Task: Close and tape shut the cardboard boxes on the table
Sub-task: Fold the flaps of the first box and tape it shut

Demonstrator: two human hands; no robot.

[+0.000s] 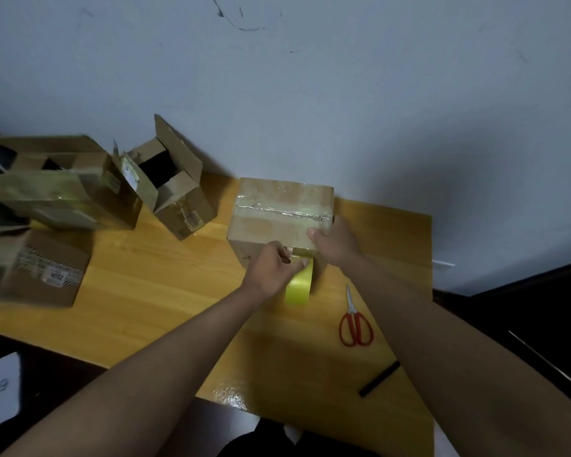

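Label "6002" on left box

Scuffed pale wall, glossy wooden table, dark floor
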